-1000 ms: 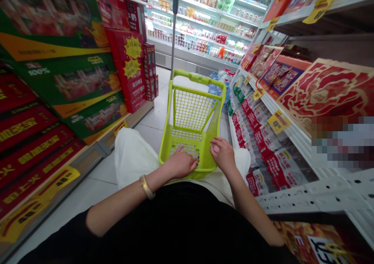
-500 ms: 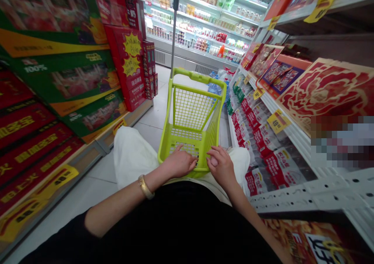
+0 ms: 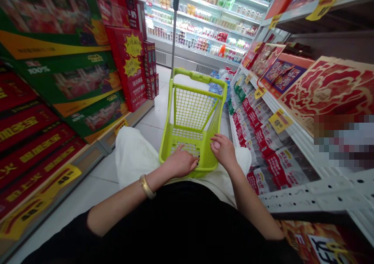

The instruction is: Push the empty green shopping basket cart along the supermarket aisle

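Loosely curled and apart, the left hand (image 3: 181, 162) is hovering over the near end of the green basket (image 3: 210, 131), the right hand (image 3: 224, 151) beside its right rim; both are seemingly holding nothing. The basket is standing between white-trousered knees (image 3: 128, 155). The hands are apparently idling; gripping would be calling for closing fingers.

- My head-worn camera is facing forward and tilting steeply down, supplying the one view.
- My black top (image 3: 181, 225) is filling the bottom edge, close to the lens.
- My left hand (image 3: 181, 162) and right hand (image 3: 223, 151) are appearing near, below centre, and the green basket (image 3: 207, 155) is showing from above.
- The view is running along the aisle (image 3: 152, 117), between cartons (image 3: 87, 77) at left and shelving (image 3: 324, 192) at right, and reaching distant lit display shelves (image 3: 201, 18) at top.
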`<state>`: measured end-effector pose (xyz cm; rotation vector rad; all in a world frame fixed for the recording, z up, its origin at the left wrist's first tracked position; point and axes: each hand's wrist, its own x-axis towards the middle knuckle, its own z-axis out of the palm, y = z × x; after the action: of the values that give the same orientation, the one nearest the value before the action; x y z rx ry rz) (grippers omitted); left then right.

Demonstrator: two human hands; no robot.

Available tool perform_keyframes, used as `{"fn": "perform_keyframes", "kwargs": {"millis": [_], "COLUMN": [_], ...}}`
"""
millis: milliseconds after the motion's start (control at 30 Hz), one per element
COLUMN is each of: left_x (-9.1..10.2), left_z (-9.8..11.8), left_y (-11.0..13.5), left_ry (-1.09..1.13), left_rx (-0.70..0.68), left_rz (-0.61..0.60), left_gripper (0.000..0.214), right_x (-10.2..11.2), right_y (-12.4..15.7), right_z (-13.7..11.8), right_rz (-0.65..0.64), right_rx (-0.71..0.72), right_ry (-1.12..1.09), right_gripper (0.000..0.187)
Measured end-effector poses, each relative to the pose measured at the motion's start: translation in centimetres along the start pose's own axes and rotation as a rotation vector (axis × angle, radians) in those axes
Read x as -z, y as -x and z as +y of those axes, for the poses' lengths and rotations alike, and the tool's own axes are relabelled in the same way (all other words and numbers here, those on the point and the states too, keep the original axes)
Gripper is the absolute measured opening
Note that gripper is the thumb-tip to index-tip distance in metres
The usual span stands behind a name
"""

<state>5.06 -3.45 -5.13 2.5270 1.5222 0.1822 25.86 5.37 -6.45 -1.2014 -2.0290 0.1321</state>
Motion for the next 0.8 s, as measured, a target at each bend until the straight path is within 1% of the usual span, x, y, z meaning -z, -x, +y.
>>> {"fn": "perform_keyframes", "kwargs": {"millis": [133,267,467,667,800], "left_x": [0.2,0.0,-0.4,-0.2,-0.3], "left_z": [0.1,0.0,-0.2,-0.2,-0.2], "left_y": [0.1,0.1,0.1,0.2,0.2], "left_ry": [0.001,-0.006,0.019,0.016,0.019], "left_rx": [0.009,0.014,-0.016,-0.001,-0.006], "left_rz": [-0.009,-0.012,0.048,0.037,0.053], "left_gripper": [0.039,0.038,0.038,0.038,0.037], "right_x": [-0.5,-0.7,-0.1,0.7,1.2], "right_y": [-1.9,-1.7,1.0,4.7,6.8], "right_z": [0.7,0.8,-0.2,-1.9,-2.9], "right_rz": [-0.001,0.030,0.058,0.054,0.047], "right_rx": [-0.041,-0.021,0.010,0.072,0.094], "right_ry": [0.001,-0.024,-0.056,-0.022,-0.020], "right_gripper": [0.017,0.018,0.016,0.015,0.015]}}
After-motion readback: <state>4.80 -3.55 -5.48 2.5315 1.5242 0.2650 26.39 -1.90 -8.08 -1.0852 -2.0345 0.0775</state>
